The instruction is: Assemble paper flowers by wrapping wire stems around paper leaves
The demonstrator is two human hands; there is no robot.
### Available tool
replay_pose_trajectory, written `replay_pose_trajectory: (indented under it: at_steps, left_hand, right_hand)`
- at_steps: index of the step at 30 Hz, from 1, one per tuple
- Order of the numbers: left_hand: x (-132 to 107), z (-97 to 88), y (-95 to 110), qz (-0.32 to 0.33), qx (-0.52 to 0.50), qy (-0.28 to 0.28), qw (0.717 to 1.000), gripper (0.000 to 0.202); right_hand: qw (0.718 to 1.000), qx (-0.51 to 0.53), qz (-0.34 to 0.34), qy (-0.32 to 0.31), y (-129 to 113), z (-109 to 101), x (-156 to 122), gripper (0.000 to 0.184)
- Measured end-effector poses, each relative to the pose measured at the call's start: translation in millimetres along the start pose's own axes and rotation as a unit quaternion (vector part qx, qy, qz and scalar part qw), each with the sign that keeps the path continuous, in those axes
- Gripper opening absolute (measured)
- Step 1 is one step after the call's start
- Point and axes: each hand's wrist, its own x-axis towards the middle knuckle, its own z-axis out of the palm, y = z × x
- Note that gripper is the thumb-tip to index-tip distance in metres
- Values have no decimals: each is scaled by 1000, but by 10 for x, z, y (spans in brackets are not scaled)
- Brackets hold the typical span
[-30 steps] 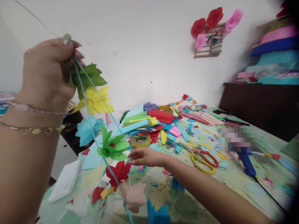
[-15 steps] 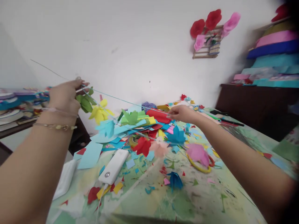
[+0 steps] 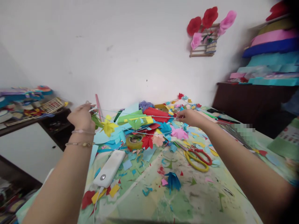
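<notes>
My left hand [image 3: 82, 116] is closed on a light blue string, close to green paper leaves [image 3: 95, 120]. Across the table, my right hand [image 3: 188, 117] pinches the same string [image 3: 130, 113], which runs fairly taut between both hands. Below it hangs a second, sagging strand with paper flowers: a yellow flower [image 3: 108, 127], a light blue flower [image 3: 118, 133], a green flower [image 3: 135, 123], a red flower [image 3: 147, 142], a peach flower [image 3: 158, 140], a blue flower [image 3: 165, 128] and a pink flower [image 3: 179, 133]. Whether some of these touch the pile behind is unclear.
Scissors [image 3: 198, 158] with yellow and red handles lie on the right. A tape roll [image 3: 134, 141] and a white power bank [image 3: 109, 168] with a cable are on the left. One dark blue paper flower [image 3: 173, 181] rests among scraps in front. Paper sheets [image 3: 156, 114] are piled behind.
My left hand has come down and to the right; my right hand has shifted slightly right. The flower strand has moved up and back, and the pink flower no longer covers the scissors.
</notes>
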Motion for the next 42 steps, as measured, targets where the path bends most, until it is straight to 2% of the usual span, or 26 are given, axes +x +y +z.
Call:
replay_pose_trajectory:
  at_steps: [3,6,10,15,19,23,27,30,33,38,42]
  left_hand:
    - [-41,-109,-106,25,-7,23,999,21]
    - [-133,-162,-209,43,-18,15,999,17]
    - [-283,-167,-343,37,-41,-6,998,7]
    - [-406,-187,-507,-26,-35,-79,996,21]
    - [-396,-164,-649,-43,-43,-93,994,25]
    - [-363,-91,-758,-22,-19,-139,990,33]
    - [-375,-41,-797,13,-3,-191,982,33]
    - [-408,-35,-749,24,8,-211,977,32]
    - [-474,-33,-636,26,23,-231,972,31]
    - [-665,0,-431,32,0,-272,962,29]
    - [-815,4,-286,99,43,-278,954,25]
  right_hand:
    - [1000,11,7,-3,116,192,9,13]
    - [1000,19,16,7,248,439,36,13]
    - [996,1,41,76,435,737,113,18]
    - [977,-40,92,187,681,962,277,23]
    - [978,-31,83,189,791,1126,341,27]
    - [979,-9,60,195,746,1274,301,31]
    - [978,20,8,206,530,1290,277,26]
    - [975,36,-45,213,241,1168,316,23]
    - [964,65,-122,229,-184,938,361,22]
    - [917,151,-258,263,-1034,478,287,21]
    - [899,208,-274,272,-1549,271,87,21]
